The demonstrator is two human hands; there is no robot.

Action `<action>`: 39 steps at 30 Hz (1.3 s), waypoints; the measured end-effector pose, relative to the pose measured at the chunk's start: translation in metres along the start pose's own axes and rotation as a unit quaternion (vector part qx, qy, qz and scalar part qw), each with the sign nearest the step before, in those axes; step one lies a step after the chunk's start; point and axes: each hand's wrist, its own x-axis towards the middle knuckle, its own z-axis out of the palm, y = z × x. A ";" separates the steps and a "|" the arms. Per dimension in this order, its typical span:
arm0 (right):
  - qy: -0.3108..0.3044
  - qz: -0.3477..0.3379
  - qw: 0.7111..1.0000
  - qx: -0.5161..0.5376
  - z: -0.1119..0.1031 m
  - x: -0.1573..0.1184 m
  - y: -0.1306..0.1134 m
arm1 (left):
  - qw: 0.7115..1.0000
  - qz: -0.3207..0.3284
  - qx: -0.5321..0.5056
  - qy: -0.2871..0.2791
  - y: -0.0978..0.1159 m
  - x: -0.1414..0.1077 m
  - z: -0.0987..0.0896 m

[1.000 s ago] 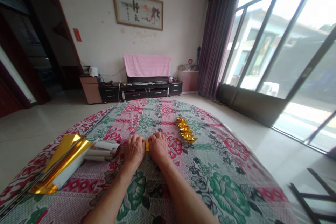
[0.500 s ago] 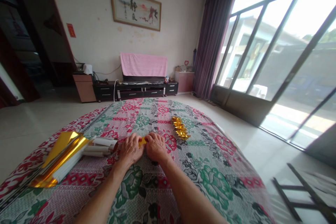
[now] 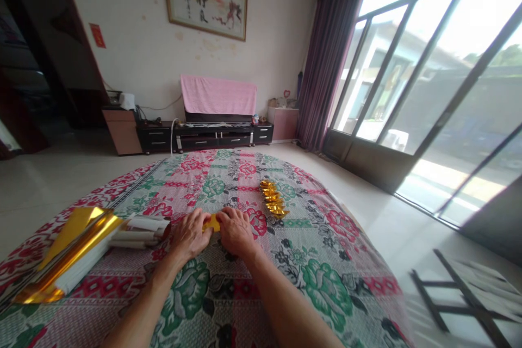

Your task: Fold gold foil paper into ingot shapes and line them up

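Nearest on the left of the cloth-covered table (image 3: 326, 253), gold-faced sheets (image 3: 87, 253) lie loosely rolled, with white rolls (image 3: 142, 228) just beside them. At the middle, the left hand (image 3: 191, 232) and right hand (image 3: 237, 230) grasp a small gold paper piece (image 3: 211, 223) by its opposite ends, low over the cloth. Farther off and to the right sits a row of folded gold pieces (image 3: 272, 199). Beyond the table stands a black cabinet (image 3: 199, 142), a pink cloth (image 3: 219, 95) draped above it.

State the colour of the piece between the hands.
The piece is yellow-gold, best seen in the head view.
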 end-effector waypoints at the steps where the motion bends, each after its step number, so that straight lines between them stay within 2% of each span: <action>1: 0.000 -0.004 1.000 0.000 0.000 0.000 0.001 | 1.000 0.003 0.001 -0.001 -0.001 0.000 0.000; 13: -0.010 -0.006 1.000 -0.002 -0.004 0.000 0.004 | 0.999 -0.002 -0.038 -0.036 -0.020 0.005 0.004; 28: -0.029 -0.009 1.000 0.006 -0.006 0.002 0.009 | 0.998 0.005 -0.044 -0.052 -0.034 0.009 0.006; 33: -0.037 -0.006 0.999 0.009 -0.006 0.001 0.009 | 0.998 -0.022 -0.046 -0.040 -0.027 0.013 0.005; 39: -0.011 -0.008 1.000 0.013 -0.003 0.001 0.008 | 0.999 -0.009 0.018 0.030 -0.004 0.009 0.004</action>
